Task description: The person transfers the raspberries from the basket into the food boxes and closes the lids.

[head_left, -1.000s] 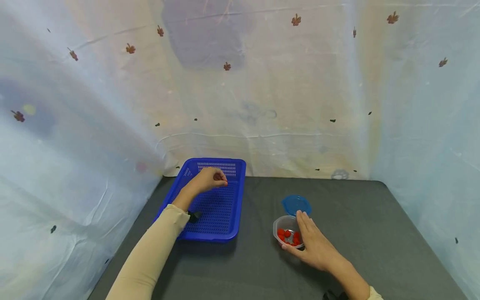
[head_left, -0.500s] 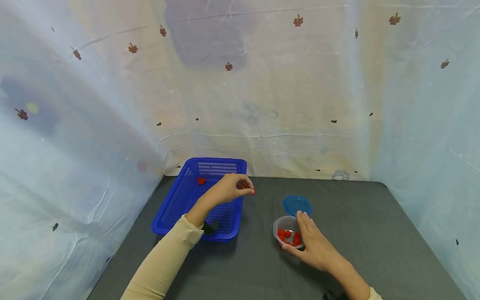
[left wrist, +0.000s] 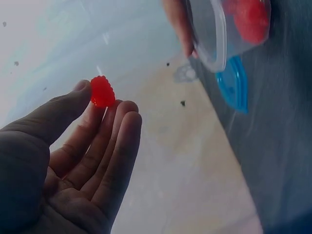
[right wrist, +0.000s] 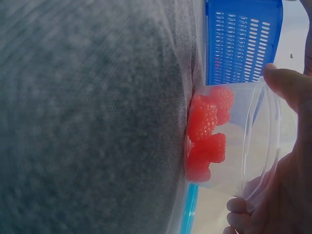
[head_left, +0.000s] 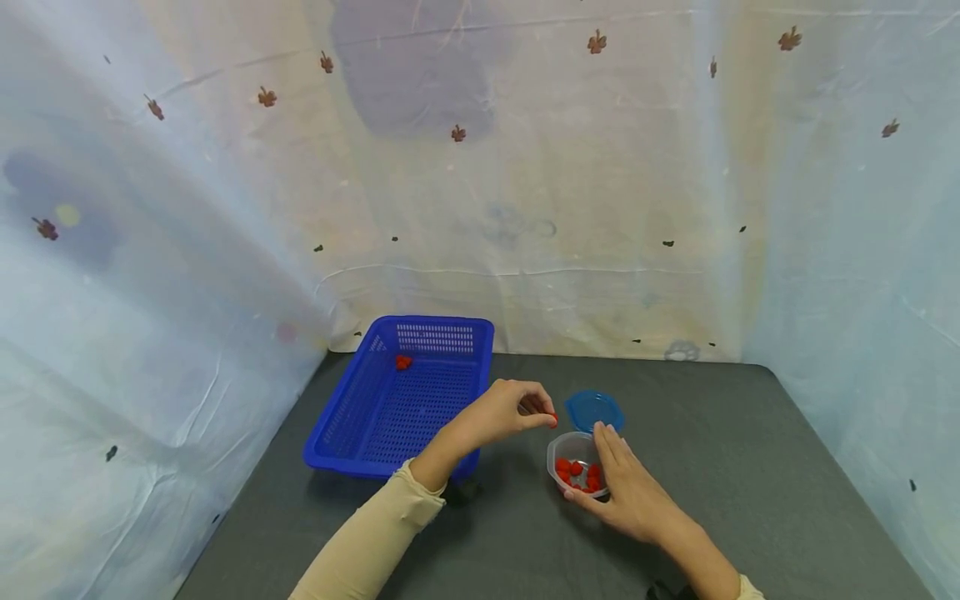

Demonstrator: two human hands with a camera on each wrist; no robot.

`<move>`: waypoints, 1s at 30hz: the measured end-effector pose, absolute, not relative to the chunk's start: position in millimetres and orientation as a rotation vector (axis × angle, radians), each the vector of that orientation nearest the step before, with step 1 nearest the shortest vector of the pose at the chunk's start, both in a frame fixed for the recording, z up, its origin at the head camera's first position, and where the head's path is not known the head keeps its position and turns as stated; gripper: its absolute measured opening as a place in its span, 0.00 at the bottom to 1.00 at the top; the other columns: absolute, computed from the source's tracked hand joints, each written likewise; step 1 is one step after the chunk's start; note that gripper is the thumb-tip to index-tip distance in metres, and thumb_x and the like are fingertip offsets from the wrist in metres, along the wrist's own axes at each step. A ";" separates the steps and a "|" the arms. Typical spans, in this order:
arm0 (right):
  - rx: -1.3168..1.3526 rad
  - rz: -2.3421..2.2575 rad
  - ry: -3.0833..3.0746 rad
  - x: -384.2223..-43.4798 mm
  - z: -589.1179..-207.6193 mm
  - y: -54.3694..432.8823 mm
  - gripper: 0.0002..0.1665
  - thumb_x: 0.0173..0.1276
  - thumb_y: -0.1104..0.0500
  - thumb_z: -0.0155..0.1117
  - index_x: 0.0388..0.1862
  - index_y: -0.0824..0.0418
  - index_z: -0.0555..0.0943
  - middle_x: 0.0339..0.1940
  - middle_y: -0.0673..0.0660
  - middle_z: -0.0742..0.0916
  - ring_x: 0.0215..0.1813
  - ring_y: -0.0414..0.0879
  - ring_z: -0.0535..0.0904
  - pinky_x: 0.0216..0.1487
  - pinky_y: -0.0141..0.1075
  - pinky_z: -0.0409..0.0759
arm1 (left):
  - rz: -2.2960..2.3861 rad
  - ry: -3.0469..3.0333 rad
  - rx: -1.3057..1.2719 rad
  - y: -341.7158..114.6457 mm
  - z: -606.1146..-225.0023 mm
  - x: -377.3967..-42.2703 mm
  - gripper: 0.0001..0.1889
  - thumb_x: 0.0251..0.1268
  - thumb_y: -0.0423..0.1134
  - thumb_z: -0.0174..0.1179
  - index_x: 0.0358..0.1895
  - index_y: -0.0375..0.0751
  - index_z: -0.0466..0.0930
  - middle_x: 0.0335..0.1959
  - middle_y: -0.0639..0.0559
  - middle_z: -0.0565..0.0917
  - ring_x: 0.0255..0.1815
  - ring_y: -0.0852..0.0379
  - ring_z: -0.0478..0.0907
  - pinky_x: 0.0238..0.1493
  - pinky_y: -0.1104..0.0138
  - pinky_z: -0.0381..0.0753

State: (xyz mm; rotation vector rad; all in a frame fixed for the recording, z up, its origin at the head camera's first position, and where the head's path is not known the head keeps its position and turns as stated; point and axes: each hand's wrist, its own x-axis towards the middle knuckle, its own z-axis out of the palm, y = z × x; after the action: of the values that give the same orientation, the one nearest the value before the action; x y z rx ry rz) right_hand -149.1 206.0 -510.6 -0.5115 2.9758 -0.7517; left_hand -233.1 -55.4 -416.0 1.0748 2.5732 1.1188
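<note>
Red raspberry (left wrist: 102, 91) is pinched between the thumb and fingertips of the left hand (head_left: 510, 408), whose grip is narrow and closed on that one berry alone. It is held above the surface (head_left: 720, 458), in the gap between the blue basket (head_left: 420, 408) and the clear plastic tub (right wrist: 234, 161), nearer to the tub. By the right hand (head_left: 630, 492) the tub is held upright on the surface, its rim spanned with the thumb on one side and the fingers on the other, so that this grip is set as wide as the tub's mouth. Several loose berries (head_left: 575, 468) are seen on the tub's floor, and their beaded skins are shown through the wall in the right wrist view. Just beyond the tub a blue lid (head_left: 592, 408) is laid flat; any lettering on it is too small to be made out. A small red cluster (head_left: 403, 362) is contained at the far left of the perforated basket. Behind the surface, a pale backdrop (head_left: 525, 208) is printed with brown leaf motifs, and light cream sleeves (head_left: 375, 533) are worn.
</note>
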 end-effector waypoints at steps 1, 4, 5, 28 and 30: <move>-0.514 -0.756 2.973 -149.0 -510.7 206.2 0.73 0.69 0.18 0.58 0.88 0.70 0.48 0.89 0.68 0.54 0.88 0.67 0.49 0.82 0.65 0.54 | 1.120 2.571 1.078 -52.4 -418.5 -232.0 0.04 0.75 0.44 0.70 0.44 0.51 0.87 0.38 0.64 0.90 0.38 0.72 0.84 0.45 0.74 0.84; -0.520 -0.764 2.972 -149.1 -511.1 206.6 0.72 0.70 0.20 0.59 0.88 0.69 0.48 0.89 0.68 0.54 0.88 0.67 0.48 0.82 0.65 0.53 | 1.114 2.568 1.078 -43.6 -425.9 -229.3 0.04 0.75 0.43 0.70 0.44 0.50 0.87 0.37 0.65 0.89 0.37 0.73 0.83 0.44 0.76 0.83; -0.524 -0.767 2.972 -149.3 -511.3 206.7 0.71 0.70 0.20 0.60 0.88 0.70 0.48 0.89 0.68 0.54 0.88 0.67 0.48 0.82 0.65 0.53 | 1.112 2.566 1.075 -40.8 -428.4 -228.4 0.04 0.75 0.43 0.70 0.44 0.49 0.87 0.37 0.65 0.89 0.37 0.73 0.83 0.43 0.76 0.83; -0.529 -0.758 2.974 -149.7 -512.8 205.5 0.72 0.71 0.19 0.58 0.89 0.69 0.47 0.89 0.69 0.54 0.88 0.68 0.49 0.81 0.67 0.55 | 1.171 2.539 1.045 -34.8 -437.8 -227.3 0.10 0.77 0.42 0.68 0.54 0.44 0.90 0.47 0.58 0.92 0.46 0.70 0.86 0.51 0.74 0.84; -0.528 -0.751 2.983 -150.5 -513.0 205.3 0.72 0.70 0.19 0.58 0.88 0.69 0.48 0.89 0.69 0.54 0.88 0.68 0.49 0.81 0.66 0.54 | 1.197 2.552 1.030 -46.5 -427.5 -234.1 0.11 0.77 0.41 0.68 0.56 0.45 0.89 0.50 0.55 0.92 0.49 0.67 0.87 0.54 0.71 0.85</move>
State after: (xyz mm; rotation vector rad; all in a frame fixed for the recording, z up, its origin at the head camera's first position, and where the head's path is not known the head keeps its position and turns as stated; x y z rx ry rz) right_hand -150.5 205.3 -513.0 -0.5280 2.9829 -0.7512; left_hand -234.1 -46.5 -427.5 1.0301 2.5519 1.1975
